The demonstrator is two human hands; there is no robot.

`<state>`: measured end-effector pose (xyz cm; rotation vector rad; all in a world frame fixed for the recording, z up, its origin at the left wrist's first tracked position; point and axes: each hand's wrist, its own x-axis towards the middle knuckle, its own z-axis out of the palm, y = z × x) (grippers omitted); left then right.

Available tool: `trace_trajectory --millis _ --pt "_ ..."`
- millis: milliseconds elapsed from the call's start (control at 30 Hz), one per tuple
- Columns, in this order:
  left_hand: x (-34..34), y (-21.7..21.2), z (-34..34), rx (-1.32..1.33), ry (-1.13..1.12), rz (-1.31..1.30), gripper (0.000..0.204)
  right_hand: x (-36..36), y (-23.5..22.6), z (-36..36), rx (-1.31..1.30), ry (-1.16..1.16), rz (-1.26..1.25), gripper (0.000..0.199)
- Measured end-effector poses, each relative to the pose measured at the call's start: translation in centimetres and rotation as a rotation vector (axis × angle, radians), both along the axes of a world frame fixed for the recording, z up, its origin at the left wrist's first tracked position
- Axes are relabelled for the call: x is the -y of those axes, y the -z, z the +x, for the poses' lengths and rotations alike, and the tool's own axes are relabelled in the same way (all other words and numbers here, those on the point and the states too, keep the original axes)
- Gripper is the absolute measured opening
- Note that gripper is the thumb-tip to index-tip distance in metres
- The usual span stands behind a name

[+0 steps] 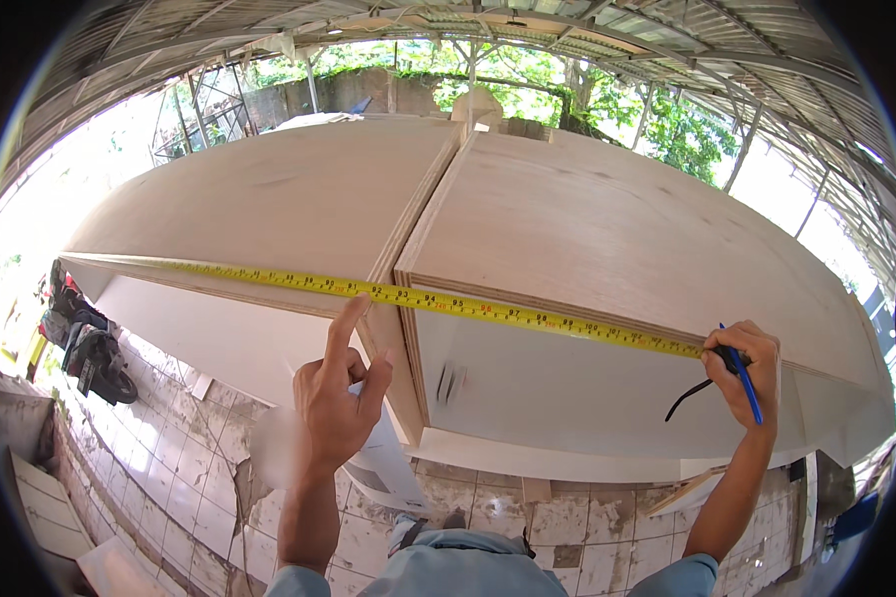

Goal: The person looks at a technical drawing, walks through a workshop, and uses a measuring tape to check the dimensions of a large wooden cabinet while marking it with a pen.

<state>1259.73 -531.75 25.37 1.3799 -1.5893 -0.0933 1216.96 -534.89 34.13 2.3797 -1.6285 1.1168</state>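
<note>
A yellow tape measure blade (pixel 513 315) runs across the front edges of two plywood boxes, from the left box (pixel 269 189) to the right box (pixel 607 224). My left hand (pixel 338 398) has its index fingertip on the blade's lower edge, near the joint between the boxes. Its thumb stands apart, the other fingers are bent, and nothing is in it. At the blade's right end, my right hand (pixel 745 373) grips the tape measure and a blue pen (pixel 745 386) together. Most of the tape's case is hidden by the fingers; a black strap (pixel 685 400) hangs from it.
White inner faces (pixel 558 383) show beneath the plywood tops. Worn white floor tiles (pixel 209 448) lie below. A motorbike (pixel 95 358) stands at the left, by a low ledge (pixel 20 418). Metal roofing (pixel 707 60) on posts covers the area, with trees behind.
</note>
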Motion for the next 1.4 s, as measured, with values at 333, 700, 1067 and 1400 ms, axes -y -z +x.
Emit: trace_trajectory --millis 333,700,1067,1400 --pt "0.0 0.0 0.5 0.013 -0.006 -0.024 0.058 0.1 0.0 0.1 -0.005 -0.032 0.0 0.011" --pt "-0.2 -0.5 0.6 0.025 -0.081 -0.004 0.051 0.3 0.1 -0.4 0.007 -0.017 0.019 0.012" --pt "0.3 -0.4 0.4 0.067 -0.053 -0.013 0.051 0.3 0.5 -0.9 -0.009 0.039 0.029 0.014" --pt "0.4 -0.1 0.2 0.056 -0.043 -0.026 0.05 0.3 0.5 -1.1 -0.033 0.031 0.043 0.012"
